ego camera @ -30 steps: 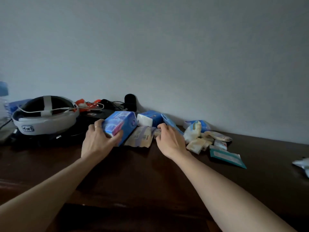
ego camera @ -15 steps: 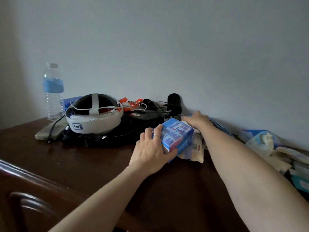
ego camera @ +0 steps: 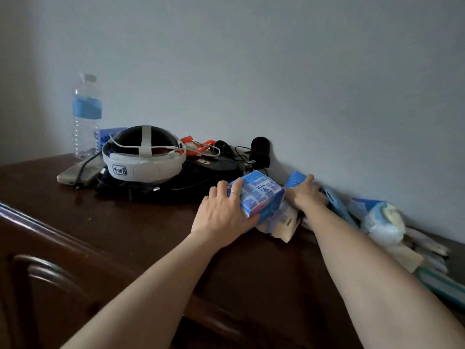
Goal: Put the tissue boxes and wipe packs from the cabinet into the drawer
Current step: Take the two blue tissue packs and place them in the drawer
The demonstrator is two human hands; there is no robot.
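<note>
My left hand (ego camera: 221, 215) grips a blue tissue pack (ego camera: 261, 196) by its left end, tilted above the dark wooden cabinet top (ego camera: 113, 222). Right behind it, my right hand (ego camera: 305, 193) lies over another blue pack (ego camera: 298, 180) against the wall, fingers curled on it. A cream wipe pack (ego camera: 283, 221) lies under the held pack. Further right sits a pile of wipe packs, with a rounded blue-and-white pack (ego camera: 382, 222) on top and flat cream sachets (ego camera: 412, 250) below. No drawer is in view.
A white VR headset (ego camera: 143, 159) sits on black gear with cables at the left. A water bottle (ego camera: 86, 117) and a phone (ego camera: 78, 172) stand further left. A teal flat pack (ego camera: 442, 285) lies at the right edge. The cabinet's front edge (ego camera: 50, 238) runs diagonally.
The view swung left, showing the bottle and phone. My left hand kept hold of the blue pack. My right hand reached past it to the blue pack by the wall.
</note>
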